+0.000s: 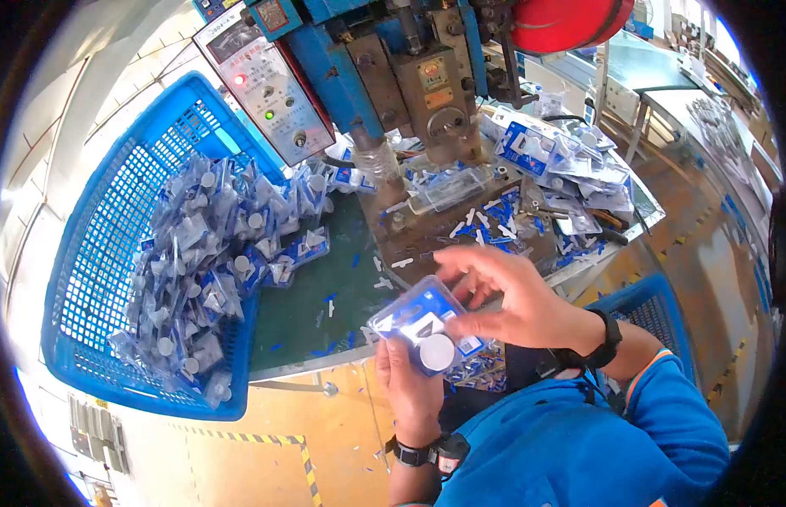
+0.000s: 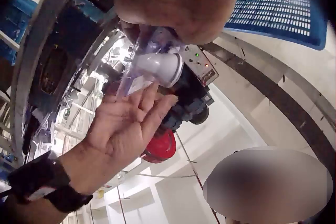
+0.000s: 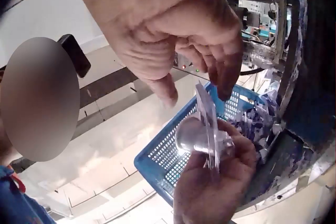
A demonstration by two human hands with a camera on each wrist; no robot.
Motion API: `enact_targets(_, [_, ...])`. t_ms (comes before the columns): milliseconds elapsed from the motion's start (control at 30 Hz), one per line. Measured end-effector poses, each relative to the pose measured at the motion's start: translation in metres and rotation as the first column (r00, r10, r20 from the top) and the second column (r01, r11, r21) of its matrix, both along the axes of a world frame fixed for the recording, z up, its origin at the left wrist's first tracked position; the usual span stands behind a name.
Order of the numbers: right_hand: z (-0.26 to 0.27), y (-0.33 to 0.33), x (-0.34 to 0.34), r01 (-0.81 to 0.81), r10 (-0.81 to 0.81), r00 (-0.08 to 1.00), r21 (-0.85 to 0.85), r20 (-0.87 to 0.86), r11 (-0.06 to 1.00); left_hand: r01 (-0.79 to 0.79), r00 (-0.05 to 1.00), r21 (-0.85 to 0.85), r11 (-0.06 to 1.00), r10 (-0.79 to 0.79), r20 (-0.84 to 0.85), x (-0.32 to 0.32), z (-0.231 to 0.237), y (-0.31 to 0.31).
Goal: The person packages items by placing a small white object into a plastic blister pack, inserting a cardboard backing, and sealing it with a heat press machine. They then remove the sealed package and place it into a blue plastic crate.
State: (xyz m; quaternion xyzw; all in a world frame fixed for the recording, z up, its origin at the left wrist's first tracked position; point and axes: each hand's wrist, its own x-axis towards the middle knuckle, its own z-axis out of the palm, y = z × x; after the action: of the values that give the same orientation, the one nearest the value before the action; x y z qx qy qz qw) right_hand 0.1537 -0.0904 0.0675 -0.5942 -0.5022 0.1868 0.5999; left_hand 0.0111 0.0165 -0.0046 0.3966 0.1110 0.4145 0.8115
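Observation:
My left hand holds a clear plastic blister pack by its lower edge, with the thumb on the front. The pack has a blue printed card and bulges around a white round-ended piece, which looks flared and cup-like in the left wrist view. My right hand is at the pack's upper right side, fingers loosely bent. In the right wrist view, its thumb and fingers stand spread apart on either side of the pack's upper edge, with gaps showing.
A blue basket heaped with similar packs stands at left. Behind the hands is a blue press with a control box. More packs pile at right. Blue and white scraps litter the bench.

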Motion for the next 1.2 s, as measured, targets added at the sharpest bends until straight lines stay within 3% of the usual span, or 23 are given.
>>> enact_targets(133, [-0.013,-0.011,-0.017,-0.050,0.050,0.997,-0.008,-0.058,0.999,0.019,0.986,-0.018,1.000,-0.016,0.163,0.004,0.012,0.001])
enact_targets(200, [-0.026,-0.010,-0.014,-0.091,0.090,0.996,-0.084,-0.015,0.992,-0.024,0.995,0.057,0.998,0.019,0.096,0.001,0.003,0.001])
enact_targets(233, [-0.026,0.001,-0.023,0.185,-0.187,0.982,0.219,-0.013,0.958,-0.038,0.998,0.096,0.995,0.032,0.060,0.001,0.001,0.000])
enact_targets(267, [-0.022,0.000,-0.018,0.183,-0.239,0.951,0.265,0.199,0.947,-0.076,0.997,0.145,0.986,0.071,0.041,0.002,0.003,-0.004])
enact_targets(333, [-0.010,-0.004,-0.003,0.155,-0.337,0.741,0.340,0.581,0.927,-0.066,0.996,0.186,0.980,0.054,0.070,0.002,0.002,-0.010])
enact_targets(433, [-0.007,0.003,-0.003,0.140,-0.343,0.703,0.351,0.623,0.926,-0.154,0.981,0.279,0.948,0.180,-0.068,0.002,-0.003,-0.017])
enact_targets(500, [-0.004,0.002,0.001,0.072,-0.291,0.686,0.335,0.667,0.939,-0.096,0.993,0.263,0.960,0.111,-0.042,-0.002,-0.003,-0.016])
enact_targets(600, [-0.002,-0.001,0.006,0.009,-0.247,0.541,0.288,0.804,0.957,-0.079,0.993,0.283,0.956,0.101,-0.064,-0.009,-0.007,-0.016])
enact_targets(700, [0.005,0.000,-0.004,0.092,-0.264,0.414,0.249,0.871,0.964,-0.086,0.988,0.321,0.943,0.123,-0.095,-0.010,-0.001,-0.016])
enact_targets(800, [0.005,0.001,-0.006,0.116,-0.173,0.441,0.135,0.881,0.984,-0.187,0.969,0.278,0.942,0.223,-0.103,-0.004,0.001,-0.024])
enact_targets(967, [0.001,0.005,-0.016,0.120,-0.207,0.390,0.174,0.897,0.978,-0.267,0.944,0.300,0.916,0.311,-0.110,-0.002,-0.003,-0.029])
enact_targets(1100, [0.012,0.003,-0.011,0.075,-0.220,0.230,0.208,0.948,0.975,-0.272,0.906,0.419,0.866,0.377,-0.190,-0.003,0.002,-0.025])
enact_targets(1200, [0.028,-0.001,-0.006,0.010,-0.206,0.212,0.209,0.955,0.978,-0.224,0.884,0.535,0.814,0.401,-0.240,-0.009,0.008,-0.025])
